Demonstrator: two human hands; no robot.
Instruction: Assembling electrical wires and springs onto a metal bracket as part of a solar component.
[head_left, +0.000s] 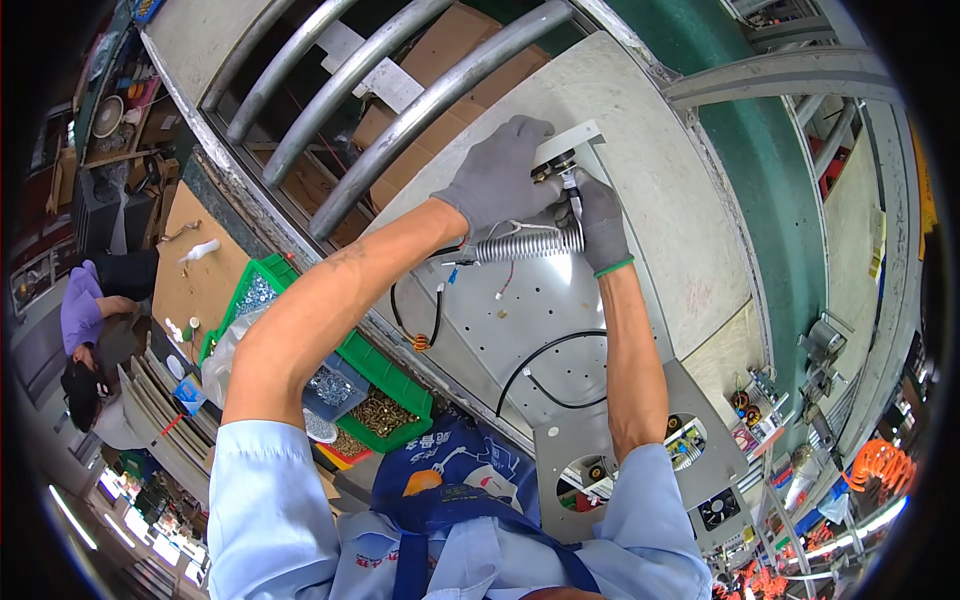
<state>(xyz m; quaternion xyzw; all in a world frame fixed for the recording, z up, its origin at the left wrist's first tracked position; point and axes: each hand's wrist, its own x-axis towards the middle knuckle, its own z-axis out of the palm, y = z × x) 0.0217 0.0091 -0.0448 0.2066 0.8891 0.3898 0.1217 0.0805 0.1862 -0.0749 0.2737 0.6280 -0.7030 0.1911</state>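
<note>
Both my hands wear grey gloves and meet at the upper end of a grey metal panel (pixel 478 325) dotted with small holes. My left hand (pixel 503 172) is closed around a pale metal bracket (pixel 580 137) from the left. Just below the bracket is a black and brass-coloured fitting (pixel 567 172) with a white collar, and my right hand (pixel 604 222) closes on it from the right. A ribbed silver coil (pixel 528 246) lies across the panel beneath my hands. My fingertips are partly hidden behind the parts. Thin wires with small connectors hang near the coil's left end.
A black cable (pixel 545 348) curves over the panel; another with an orange ring (pixel 421 342) lies left. Green bins (pixel 424 412) hold screws. Metal rollers (pixel 375 165) run at upper left. A grey plate with cut-outs (pixel 690 395) stands near my right elbow. A person (pixel 88 305) is far left.
</note>
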